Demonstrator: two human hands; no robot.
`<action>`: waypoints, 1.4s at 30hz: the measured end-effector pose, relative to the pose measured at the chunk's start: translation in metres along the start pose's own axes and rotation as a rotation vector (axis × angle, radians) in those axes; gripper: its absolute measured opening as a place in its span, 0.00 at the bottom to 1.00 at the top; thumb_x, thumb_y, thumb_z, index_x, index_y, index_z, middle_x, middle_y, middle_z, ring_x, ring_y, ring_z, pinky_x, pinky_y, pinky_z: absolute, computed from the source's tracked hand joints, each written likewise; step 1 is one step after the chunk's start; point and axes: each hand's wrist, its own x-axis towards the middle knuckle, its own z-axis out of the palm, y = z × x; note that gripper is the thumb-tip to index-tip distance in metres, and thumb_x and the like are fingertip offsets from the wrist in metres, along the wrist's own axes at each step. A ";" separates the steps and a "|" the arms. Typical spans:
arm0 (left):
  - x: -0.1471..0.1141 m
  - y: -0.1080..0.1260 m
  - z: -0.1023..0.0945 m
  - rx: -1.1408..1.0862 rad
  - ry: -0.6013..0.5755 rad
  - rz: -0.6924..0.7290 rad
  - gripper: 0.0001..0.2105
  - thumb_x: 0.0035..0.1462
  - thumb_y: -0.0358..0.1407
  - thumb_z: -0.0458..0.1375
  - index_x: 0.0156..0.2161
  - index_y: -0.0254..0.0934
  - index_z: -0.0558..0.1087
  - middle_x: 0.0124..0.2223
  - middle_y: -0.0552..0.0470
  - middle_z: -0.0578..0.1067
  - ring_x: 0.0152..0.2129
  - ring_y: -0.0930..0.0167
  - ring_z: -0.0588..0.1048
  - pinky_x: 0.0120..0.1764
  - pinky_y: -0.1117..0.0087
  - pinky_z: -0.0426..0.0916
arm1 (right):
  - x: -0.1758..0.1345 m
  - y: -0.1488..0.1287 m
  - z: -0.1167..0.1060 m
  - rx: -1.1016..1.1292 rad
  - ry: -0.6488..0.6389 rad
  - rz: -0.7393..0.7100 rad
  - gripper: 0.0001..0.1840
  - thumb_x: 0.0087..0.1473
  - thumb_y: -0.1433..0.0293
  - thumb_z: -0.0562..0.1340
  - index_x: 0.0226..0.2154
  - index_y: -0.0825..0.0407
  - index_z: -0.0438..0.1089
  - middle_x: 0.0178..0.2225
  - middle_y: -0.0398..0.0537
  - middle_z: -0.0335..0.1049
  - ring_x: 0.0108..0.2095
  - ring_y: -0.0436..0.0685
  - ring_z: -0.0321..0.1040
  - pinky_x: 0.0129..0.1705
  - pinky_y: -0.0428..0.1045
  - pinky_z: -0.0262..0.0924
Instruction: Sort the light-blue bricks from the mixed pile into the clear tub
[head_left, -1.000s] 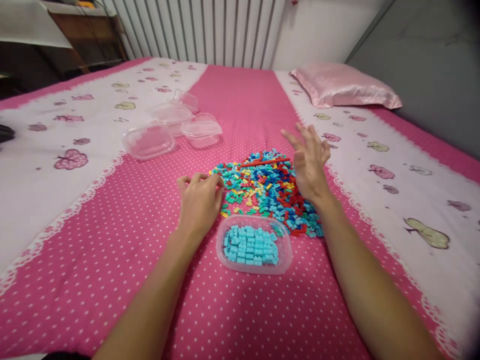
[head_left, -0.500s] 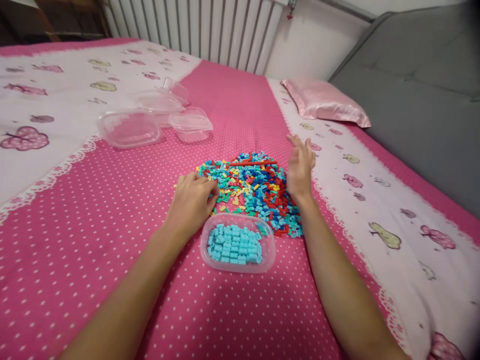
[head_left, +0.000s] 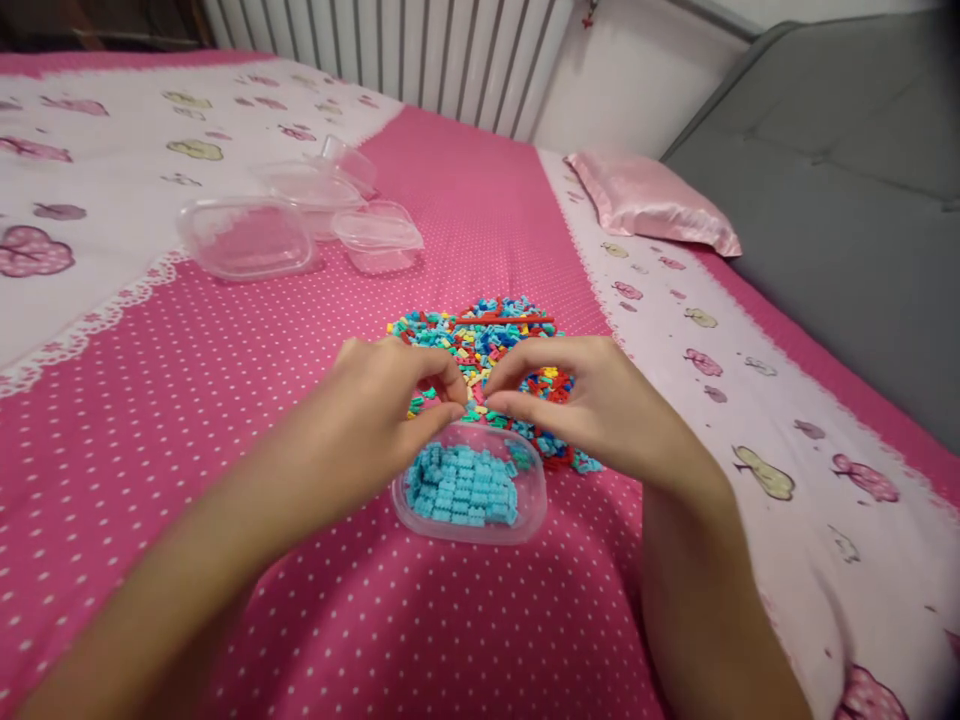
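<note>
A heap of small plastic building bricks (head_left: 480, 340) in blue, teal, red, yellow and green lies on the bed. In front of it stands a clear plastic tub (head_left: 531, 515) with light-blue bricks (head_left: 465, 488) packed together and a few green ones at its right. My left hand (head_left: 390, 395) hovers at the tub's far left rim, thumb and fingertips pinched. Facing it, my right hand (head_left: 589, 400) pinches too, over the front of the heap. The fingertips nearly meet; whatever they hold is too small to make out. Both hands partly cover the heap.
Several clear plastic containers (head_left: 247, 240) stand at the far left on the pink dotted bedspread (head_left: 322, 620). A thin red stick (head_left: 502, 320) lies across the heap. A pink pillow (head_left: 652, 200) rests by the grey headboard (head_left: 825, 200); a white radiator (head_left: 390, 60) is behind.
My right hand has come down and left from the heap's right side, its fingers closing to a pinch. My left hand has moved right, and the two hands now almost meet.
</note>
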 end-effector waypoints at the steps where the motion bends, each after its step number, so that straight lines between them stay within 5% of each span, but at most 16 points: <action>1: -0.001 0.000 0.000 -0.042 -0.013 -0.018 0.06 0.57 0.38 0.59 0.33 0.46 0.79 0.34 0.58 0.81 0.33 0.68 0.77 0.39 0.65 0.65 | -0.001 -0.005 0.003 -0.008 -0.013 0.002 0.01 0.58 0.71 0.69 0.33 0.49 0.77 0.35 0.40 0.81 0.38 0.51 0.77 0.42 0.46 0.65; 10: 0.007 0.001 -0.002 -0.353 -0.070 -0.161 0.07 0.54 0.40 0.62 0.30 0.41 0.78 0.30 0.56 0.81 0.28 0.70 0.77 0.32 0.70 0.68 | 0.004 -0.009 0.024 -0.052 0.174 -0.022 0.04 0.59 0.74 0.66 0.34 0.48 0.75 0.35 0.41 0.81 0.38 0.54 0.77 0.42 0.49 0.66; 20: 0.004 -0.015 -0.022 -0.102 0.124 -0.383 0.04 0.49 0.28 0.67 0.28 0.38 0.77 0.28 0.55 0.80 0.26 0.70 0.79 0.32 0.69 0.69 | -0.008 -0.022 0.054 -0.537 -0.155 0.177 0.07 0.58 0.74 0.66 0.39 0.49 0.78 0.37 0.49 0.82 0.39 0.64 0.76 0.39 0.56 0.58; 25: 0.001 -0.011 -0.022 -0.089 0.134 -0.349 0.05 0.50 0.26 0.67 0.30 0.38 0.78 0.30 0.54 0.81 0.28 0.68 0.78 0.33 0.68 0.67 | -0.011 -0.025 0.067 -0.662 -0.093 0.156 0.09 0.59 0.73 0.65 0.29 0.47 0.77 0.31 0.47 0.81 0.32 0.62 0.73 0.42 0.60 0.52; 34: -0.005 -0.011 -0.016 -0.080 0.180 -0.235 0.07 0.47 0.23 0.65 0.30 0.38 0.78 0.28 0.57 0.80 0.28 0.70 0.78 0.31 0.70 0.66 | -0.018 -0.019 0.080 -0.725 -0.001 0.061 0.12 0.64 0.71 0.62 0.29 0.45 0.77 0.32 0.43 0.82 0.36 0.62 0.73 0.46 0.61 0.44; 42: -0.004 -0.011 -0.018 -0.078 0.144 -0.222 0.05 0.49 0.26 0.66 0.32 0.38 0.79 0.29 0.57 0.80 0.28 0.72 0.77 0.30 0.71 0.64 | -0.017 -0.016 0.086 -0.726 0.030 0.106 0.10 0.57 0.75 0.71 0.26 0.46 0.78 0.28 0.38 0.80 0.34 0.57 0.70 0.40 0.55 0.36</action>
